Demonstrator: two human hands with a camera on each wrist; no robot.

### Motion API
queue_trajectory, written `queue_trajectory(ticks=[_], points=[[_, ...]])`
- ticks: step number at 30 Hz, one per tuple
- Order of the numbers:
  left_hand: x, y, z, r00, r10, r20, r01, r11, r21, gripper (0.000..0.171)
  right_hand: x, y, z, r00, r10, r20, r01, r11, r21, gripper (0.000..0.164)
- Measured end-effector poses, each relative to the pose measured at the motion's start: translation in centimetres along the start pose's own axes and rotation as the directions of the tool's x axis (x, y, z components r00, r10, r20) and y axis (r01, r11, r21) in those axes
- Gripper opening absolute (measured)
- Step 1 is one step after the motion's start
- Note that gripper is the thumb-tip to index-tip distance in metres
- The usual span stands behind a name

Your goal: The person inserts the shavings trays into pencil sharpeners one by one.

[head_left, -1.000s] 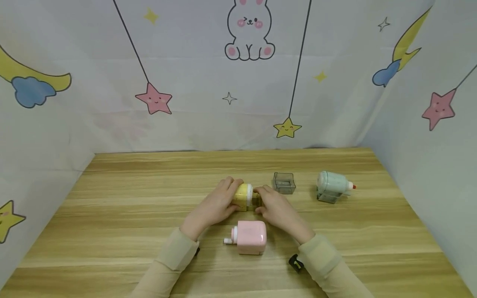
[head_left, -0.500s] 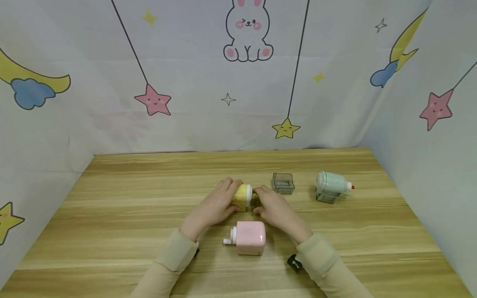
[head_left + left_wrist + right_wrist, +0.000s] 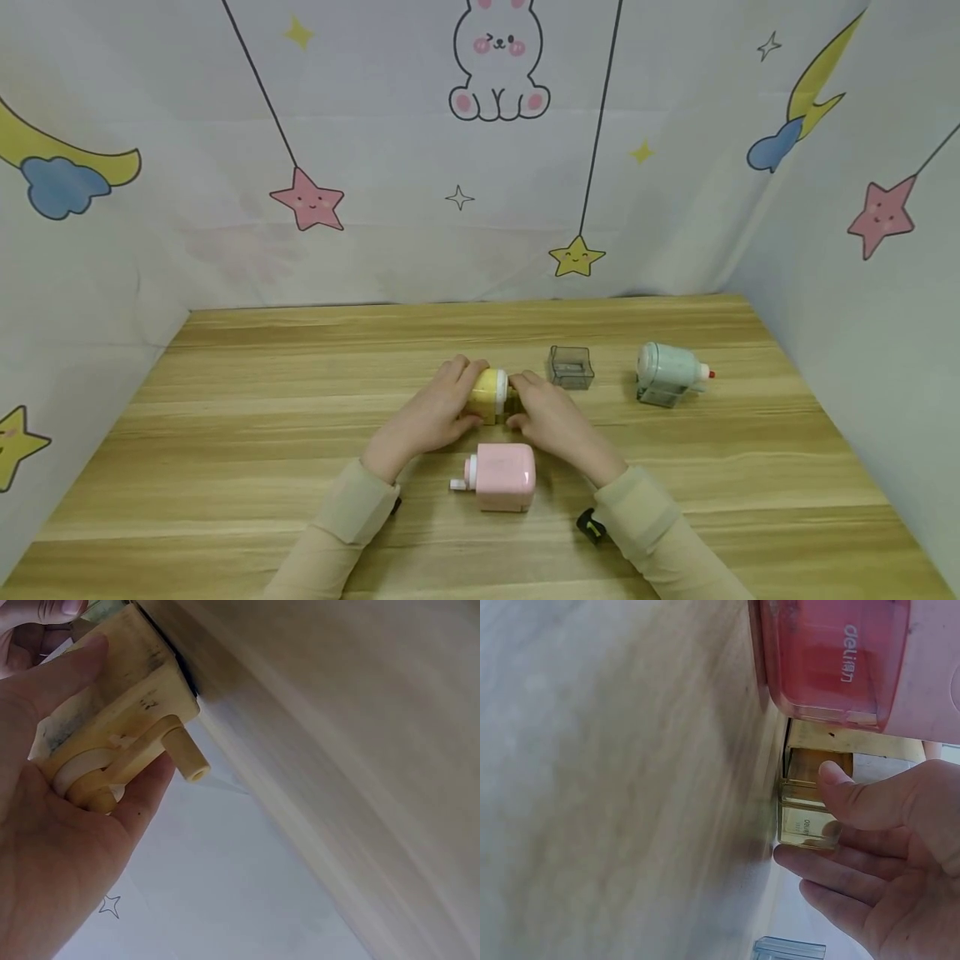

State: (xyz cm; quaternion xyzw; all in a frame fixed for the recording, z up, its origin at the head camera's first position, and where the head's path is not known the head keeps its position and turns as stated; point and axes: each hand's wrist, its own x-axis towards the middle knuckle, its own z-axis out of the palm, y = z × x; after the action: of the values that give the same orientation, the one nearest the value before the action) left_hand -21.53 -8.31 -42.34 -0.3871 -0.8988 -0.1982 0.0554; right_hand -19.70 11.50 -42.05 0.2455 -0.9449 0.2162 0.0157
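A yellow crank pencil sharpener [image 3: 486, 397] rests on the table between both hands. My left hand [image 3: 433, 410] grips its body, fingers over the far side and thumb on the near side. The left wrist view shows its crank handle [image 3: 142, 754] beside the palm. On the right, my right hand [image 3: 558, 421] pinches a clear yellowish shavings drawer [image 3: 808, 825] between thumb and fingers. It sticks partly out of the sharpener's end. Just in front stands a pink crank pencil sharpener [image 3: 506, 477], touched by neither hand.
A clear grey shavings drawer [image 3: 572, 368] lies behind the right hand. Farther right is a mint green pencil sharpener [image 3: 667, 373] with a red-tipped handle. A small black item [image 3: 591, 526] is by the right sleeve. White printed cloth [image 3: 390, 167] hangs behind the table.
My right hand has shifted slightly left toward the yellow sharpener, and less of the clear drawer shows between them. The left hand has kept its hold.
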Motion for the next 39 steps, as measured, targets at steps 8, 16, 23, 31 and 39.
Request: queue_trajectory(ticks=[8, 16, 23, 31, 39], points=[[0.02, -0.01, 0.02, 1.000, 0.000, -0.003, 0.000, 1.000, -0.008, 0.067, 0.09, 0.06, 0.00, 1.000, 0.000, -0.013, 0.000, 1.000, 0.030, 0.066], [0.02, -0.01, 0.00, 1.000, 0.010, -0.015, -0.010, 1.000, -0.020, 0.067, 0.18, 0.23, 0.13, 1.000, 0.002, -0.031, -0.001, 0.999, 0.034, 0.069], [0.02, -0.14, 0.14, 0.998, 0.035, -0.046, -0.036, 0.999, -0.022, 0.064, 0.26, 0.26, 0.19, 0.999, -0.002, -0.032, 0.004, 0.999, 0.046, 0.065], [-0.03, -0.24, 0.22, 0.999, 0.033, -0.037, -0.033, 0.999, -0.002, 0.064, 0.34, 0.19, 0.18, 0.999, -0.030, -0.038, 0.031, 0.999, 0.037, 0.063], [0.00, -0.04, 0.03, 0.999, 0.029, -0.034, -0.030, 1.000, -0.009, 0.062, 0.49, 0.23, 0.21, 0.998, -0.050, -0.040, 0.051, 0.998, 0.026, 0.061]])
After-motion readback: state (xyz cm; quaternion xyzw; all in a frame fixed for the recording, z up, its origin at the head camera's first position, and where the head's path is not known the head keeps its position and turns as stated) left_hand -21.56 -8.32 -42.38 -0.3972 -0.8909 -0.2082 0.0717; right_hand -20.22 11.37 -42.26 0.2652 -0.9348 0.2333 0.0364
